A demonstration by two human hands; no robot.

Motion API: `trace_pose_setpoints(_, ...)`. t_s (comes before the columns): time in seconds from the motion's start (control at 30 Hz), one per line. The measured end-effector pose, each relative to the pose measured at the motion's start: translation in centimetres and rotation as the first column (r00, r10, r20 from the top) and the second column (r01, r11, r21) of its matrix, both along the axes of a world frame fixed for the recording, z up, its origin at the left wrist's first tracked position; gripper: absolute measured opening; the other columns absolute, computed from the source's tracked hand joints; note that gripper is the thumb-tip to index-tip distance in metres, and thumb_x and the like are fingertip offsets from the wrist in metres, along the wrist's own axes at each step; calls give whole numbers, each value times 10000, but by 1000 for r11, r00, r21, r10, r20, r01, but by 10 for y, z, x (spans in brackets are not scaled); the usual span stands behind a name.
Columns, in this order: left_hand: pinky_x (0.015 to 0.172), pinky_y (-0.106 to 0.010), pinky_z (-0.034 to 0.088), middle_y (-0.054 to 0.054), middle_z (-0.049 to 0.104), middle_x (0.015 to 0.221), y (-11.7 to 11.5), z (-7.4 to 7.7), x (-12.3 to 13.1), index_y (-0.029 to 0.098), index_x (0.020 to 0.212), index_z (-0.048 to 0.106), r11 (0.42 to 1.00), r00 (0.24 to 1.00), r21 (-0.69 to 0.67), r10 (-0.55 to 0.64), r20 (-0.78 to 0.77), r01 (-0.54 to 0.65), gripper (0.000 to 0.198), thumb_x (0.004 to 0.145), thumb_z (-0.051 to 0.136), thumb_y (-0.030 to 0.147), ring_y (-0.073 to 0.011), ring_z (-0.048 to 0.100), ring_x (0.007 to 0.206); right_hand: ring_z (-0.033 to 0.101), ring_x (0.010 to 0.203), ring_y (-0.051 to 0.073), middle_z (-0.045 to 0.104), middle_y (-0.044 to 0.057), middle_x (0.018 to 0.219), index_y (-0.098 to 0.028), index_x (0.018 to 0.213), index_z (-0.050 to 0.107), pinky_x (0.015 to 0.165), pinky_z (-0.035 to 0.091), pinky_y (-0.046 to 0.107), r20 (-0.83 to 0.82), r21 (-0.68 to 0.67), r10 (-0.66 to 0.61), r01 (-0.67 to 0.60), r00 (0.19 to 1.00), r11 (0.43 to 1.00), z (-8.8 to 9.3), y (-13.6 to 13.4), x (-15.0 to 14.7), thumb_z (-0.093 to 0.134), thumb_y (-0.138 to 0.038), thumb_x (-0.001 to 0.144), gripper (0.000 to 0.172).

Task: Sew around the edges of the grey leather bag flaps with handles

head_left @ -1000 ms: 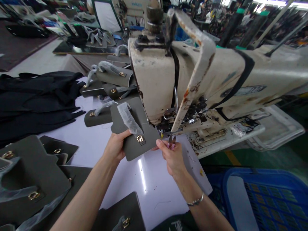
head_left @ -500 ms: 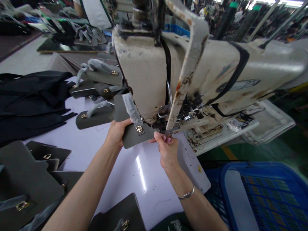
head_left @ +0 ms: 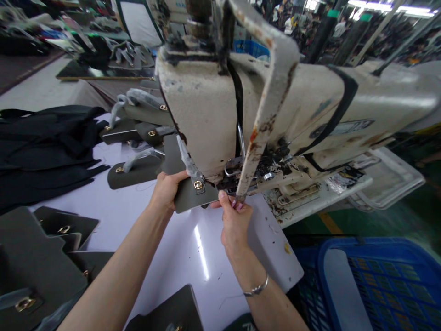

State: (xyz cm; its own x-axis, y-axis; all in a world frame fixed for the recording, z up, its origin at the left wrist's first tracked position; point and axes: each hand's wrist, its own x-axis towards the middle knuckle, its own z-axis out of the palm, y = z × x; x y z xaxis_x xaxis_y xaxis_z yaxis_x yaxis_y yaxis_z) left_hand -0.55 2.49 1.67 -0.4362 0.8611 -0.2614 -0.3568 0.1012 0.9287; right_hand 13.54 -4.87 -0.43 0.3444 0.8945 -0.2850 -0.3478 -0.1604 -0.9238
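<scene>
My left hand [head_left: 167,191] grips a dark olive-grey leather bag panel [head_left: 191,198] by its edge. The panel's far part goes under the cream sewing machine head [head_left: 203,108]. A gold buckle [head_left: 198,185] sits on the panel beside a plastic-wrapped strap [head_left: 183,158]. My right hand [head_left: 236,225] pinches small thread snips [head_left: 240,199], mostly hidden by my fingers, just to the right of the panel and below the machine's rusty metal guard [head_left: 267,101]. The needle is hidden behind the machine parts.
Several olive panels with buckles lie stacked on the white table [head_left: 220,257] at left and front. Black fabric [head_left: 44,147] lies in a heap at left. A blue plastic crate [head_left: 375,287] stands at lower right, and other worktables lie beyond.
The panel has moved further under the machine head, with more of it hidden. My right hand has closed around the snips, covering more of them. The view has shifted slightly.
</scene>
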Motion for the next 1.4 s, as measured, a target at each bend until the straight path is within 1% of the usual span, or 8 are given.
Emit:
trace_pose_setpoints(0.23,719,-397,654,-56,769,751,-2,2,1,144,893,728,1000,1000,8,-14,-19,14,470,434,818,96,-354,755,838,582,581,169,616,43,499,-140,624,770,602,460,292,-3,16,15,-15,1000,1000,-6,-2,0,771,-520,806,422)
trace_pose_setpoints(0.47,688,-414,655,-61,767,748,-4,0,1,156,903,730,999,1000,-34,-28,-6,28,467,447,807,91,-371,756,812,575,554,173,608,50,485,-136,653,785,552,442,286,78,18,39,-40,996,999,-8,-2,3,736,-588,819,483)
trace_pose_setpoints(0.73,685,-369,655,-56,767,749,-1,-8,-2,148,869,732,1000,999,5,-25,-24,26,389,488,799,99,-331,760,804,649,688,194,709,75,653,-152,625,751,678,500,295,78,22,1,-2,997,1000,-9,-5,-1,746,-528,834,431)
trace_pose_setpoints(0.8,682,-359,653,-58,768,751,-2,-9,-1,139,851,732,1000,999,11,-28,-22,28,363,495,798,106,-326,761,804,622,661,180,694,61,649,-150,626,731,643,478,284,80,0,15,-15,997,1000,-10,-6,-4,748,-524,830,426)
trace_pose_setpoints(0.9,671,-355,649,-52,773,762,-3,-9,0,145,885,742,999,999,21,-32,-17,32,397,494,801,114,-317,761,789,512,568,138,579,7,552,-170,554,618,557,411,264,68,-33,20,-17,997,999,-13,-7,-9,749,-524,821,462)
trace_pose_setpoints(1.0,657,-347,644,-52,777,775,-3,-9,1,152,922,748,999,999,20,-33,-7,33,430,496,807,122,-308,760,769,444,555,118,498,-22,531,-190,522,517,557,399,260,30,-14,-11,12,999,1000,-17,-6,-14,763,-506,811,494)
trace_pose_setpoints(1.17,682,-341,642,-76,790,861,-3,-9,0,121,983,739,999,1000,36,-22,0,22,507,481,812,113,-314,758,819,503,611,138,571,8,593,-161,586,608,612,445,267,6,26,-58,58,998,998,-23,0,-20,766,-490,818,432)
trace_pose_setpoints(1.4,691,-354,647,-95,785,973,-8,-14,-1,112,1066,723,996,998,72,47,-35,-44,550,534,842,182,-276,741,810,525,590,139,628,25,592,-131,616,680,593,446,261,14,14,-106,106,994,994,-13,3,-26,752,-428,826,371)
